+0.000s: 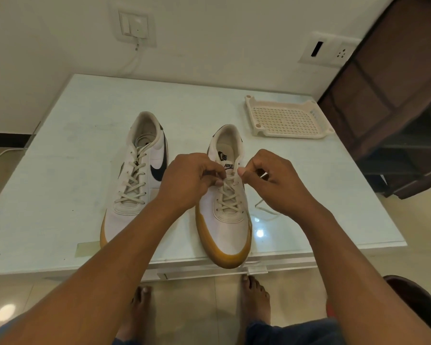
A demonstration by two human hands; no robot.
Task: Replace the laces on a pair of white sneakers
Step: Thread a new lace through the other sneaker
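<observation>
White uppers and gum-brown soles are showing on both sneakers, which are sitting side by side on the pale glossy desk (60, 195), toes pointing toward the person. The fully laced sneaker (139, 175) is lying to the left, its cream lacing crossing all the way up to the collar. The second sneaker (225, 220) is resting just to its right, its toe reaching the near desk edge, and both hands are working at its upper eyelets.

The left hand (187, 180) is hovering over this sneaker's left side with its fingers (215, 171) curling inward, thumb and forefinger pinching the lace (230, 195) beside the tongue. The right hand (274, 180) is mirroring it on the other side. Its fingers (246, 174) are closing tightly in a pinch on the same lace by the top right eyelet, while a short white bit is peeking out between the remaining curled fingers. A loose stretch of lace is trailing onto the desk under the right wrist.

A perforated cream plastic tray (286, 118) is lying well apart, toward the far right of the desk. Behind it, a switch plate (136, 26) and a socket plate (329, 49) are sitting on the wall. Bare feet (255, 295) are standing on the tiled floor below the desk.
</observation>
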